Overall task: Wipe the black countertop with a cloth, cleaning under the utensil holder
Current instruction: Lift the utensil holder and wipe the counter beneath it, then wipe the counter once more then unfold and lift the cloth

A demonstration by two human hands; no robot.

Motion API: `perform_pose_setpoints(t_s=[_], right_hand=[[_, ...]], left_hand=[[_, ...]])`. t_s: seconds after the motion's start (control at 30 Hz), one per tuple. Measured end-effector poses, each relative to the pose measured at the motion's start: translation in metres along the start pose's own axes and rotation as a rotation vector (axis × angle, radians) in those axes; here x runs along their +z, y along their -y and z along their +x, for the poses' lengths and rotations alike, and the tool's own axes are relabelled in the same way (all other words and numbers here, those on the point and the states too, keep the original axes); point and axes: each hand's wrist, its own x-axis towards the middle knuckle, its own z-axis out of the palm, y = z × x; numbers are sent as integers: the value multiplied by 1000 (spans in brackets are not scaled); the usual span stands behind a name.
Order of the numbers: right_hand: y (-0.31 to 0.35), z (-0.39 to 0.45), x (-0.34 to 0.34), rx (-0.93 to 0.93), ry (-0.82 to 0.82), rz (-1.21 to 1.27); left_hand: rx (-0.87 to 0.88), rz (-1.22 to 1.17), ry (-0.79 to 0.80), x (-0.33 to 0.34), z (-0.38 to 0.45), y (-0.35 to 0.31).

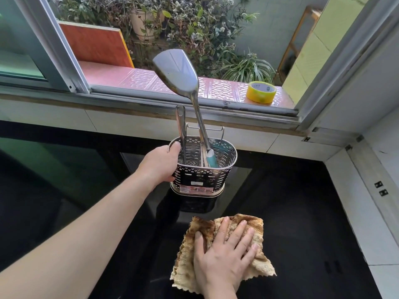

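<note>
My left hand (160, 164) grips the utensil holder (203, 167), seemingly lifted; my right hand (224, 253) presses the cloth (218, 251) flat, fingers spread; next, I think, wipe the surface (302, 212) beneath.

Cloth (254, 231) before utensil holder (203, 169)

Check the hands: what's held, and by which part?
Left hand grips the utensil holder by its left side, thumb over the rim. Right hand holds nothing; it presses flat on the cloth.
</note>
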Motion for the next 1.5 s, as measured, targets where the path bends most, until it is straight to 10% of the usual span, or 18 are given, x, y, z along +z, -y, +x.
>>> perform_pose_setpoints(t_s=[0.13,0.33,0.63,1.07,1.5], right_hand=[[7,-1,1,3,-2,-9],[9,-3,2,-7,7,-27],[6,-6,1,-76,-10,102],[-33,-26,-8,-308,15,1],[-104,-115,-39,-421,166,39]], left_hand=[[-8,76,-13,-3,-9,1],[219,292,-495,7,-60,29],[500,385,-1,93,-114,115],[413,1000,61,121,-153,144],[270,1068,140,141,-263,173]])
